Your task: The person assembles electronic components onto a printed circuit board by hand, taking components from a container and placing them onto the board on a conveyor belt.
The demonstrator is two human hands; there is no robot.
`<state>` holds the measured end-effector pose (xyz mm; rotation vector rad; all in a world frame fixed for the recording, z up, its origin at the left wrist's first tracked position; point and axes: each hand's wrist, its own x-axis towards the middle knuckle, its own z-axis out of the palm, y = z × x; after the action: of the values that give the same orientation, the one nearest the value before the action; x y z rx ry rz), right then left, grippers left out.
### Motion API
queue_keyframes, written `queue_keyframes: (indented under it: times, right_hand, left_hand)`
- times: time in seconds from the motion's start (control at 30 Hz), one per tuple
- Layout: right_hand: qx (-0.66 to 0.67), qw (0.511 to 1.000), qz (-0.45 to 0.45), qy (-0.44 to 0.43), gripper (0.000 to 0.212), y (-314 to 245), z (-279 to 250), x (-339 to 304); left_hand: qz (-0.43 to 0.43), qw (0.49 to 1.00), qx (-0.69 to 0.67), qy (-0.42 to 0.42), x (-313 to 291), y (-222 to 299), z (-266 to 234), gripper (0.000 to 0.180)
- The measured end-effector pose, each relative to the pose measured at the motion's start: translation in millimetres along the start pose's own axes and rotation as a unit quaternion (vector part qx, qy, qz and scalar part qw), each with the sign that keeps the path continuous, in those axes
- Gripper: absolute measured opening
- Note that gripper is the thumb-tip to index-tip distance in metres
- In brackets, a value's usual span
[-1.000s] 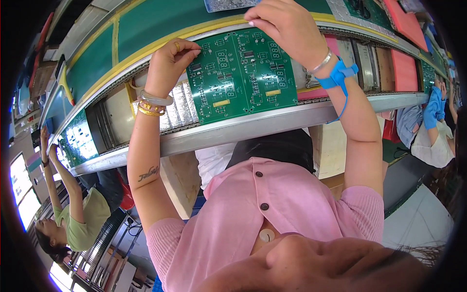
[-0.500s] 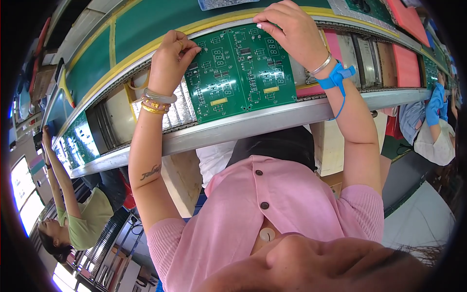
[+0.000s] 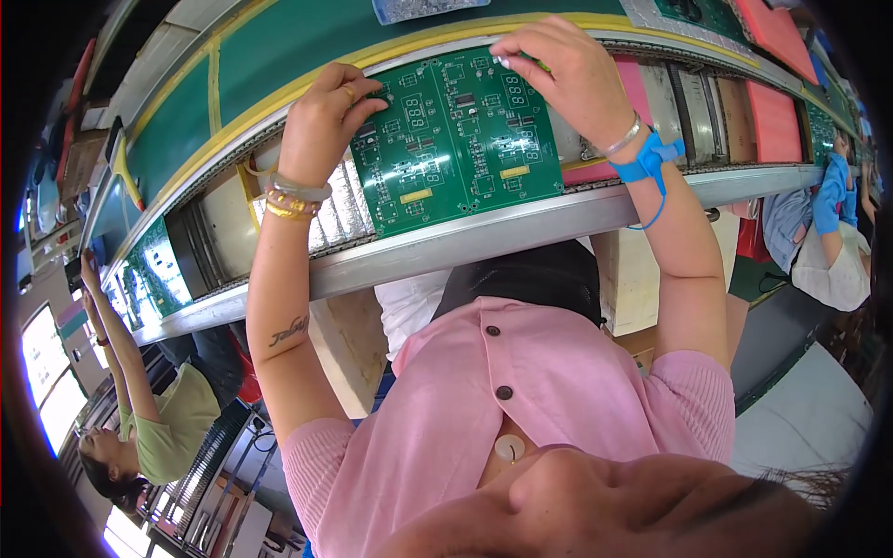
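Observation:
A green circuit board [image 3: 446, 200] carries several parts, among them two white digit displays and two yellow rectangular components. It lies on the rails of a conveyor in front of me. My left hand [image 3: 321, 121] is over the board's upper left corner, thumb and forefinger apart, with nothing visible between them. Over the upper right part of the board is my right hand [image 3: 577, 79], its thumb and forefinger nearly together. Whatever is at those fingertips is too small to make out. A blue wrist strap [image 3: 646, 158] with a thin cord is on my right wrist.
A metal rail [image 3: 484, 221] runs along the near side. Beyond the conveyor, a clear tray of small parts [image 3: 433, 7] sits on the green surface. More boards [image 3: 149, 279] lie on the line at left. Other people work at left and far right; a yellow-handled tool [image 3: 124, 167] is at left.
My left thumb and forefinger have come apart from a pinch. My right hand has shifted slightly down and right, still over the board's upper right part.

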<state>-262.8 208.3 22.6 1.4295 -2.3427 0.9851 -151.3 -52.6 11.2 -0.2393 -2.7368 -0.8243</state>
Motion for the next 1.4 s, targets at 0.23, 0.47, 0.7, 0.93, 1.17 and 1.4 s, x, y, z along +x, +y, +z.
queue_keyframes:
  times: [0.23, 0.47, 0.7, 0.93, 1.17, 1.4]
  right_hand:
    - [0.058, 0.993, 0.098, -0.031, 0.011, 9, -14, -26]
    - [0.011, 0.995, 0.095, -0.040, 0.009, 15, -9, -42]
    - [-0.003, 0.998, 0.042, -0.052, 0.011, 20, -3, -42]
    - [-0.019, 0.997, 0.023, -0.068, 0.011, 16, -4, -37]
    - [-0.043, 0.992, -0.029, -0.112, 0.014, 19, -8, -30]
    - [-0.041, 0.992, -0.044, -0.107, 0.012, 22, -6, -30]
  left_hand:
    - [0.145, 0.974, 0.164, 0.062, 83, 19, 3, 0.013]
    - [0.080, 0.935, 0.335, -0.084, 132, -5, 32, 0.012]
    - [0.074, 0.969, 0.223, -0.074, 131, -1, 31, 0.016]
    - [0.039, 0.973, 0.221, -0.054, 130, 0, 32, 0.014]
    - [0.045, 0.997, 0.062, 0.032, 102, 24, 9, 0.010]
    - [0.026, 0.989, -0.148, 0.006, 43, 22, 0, 0.010]
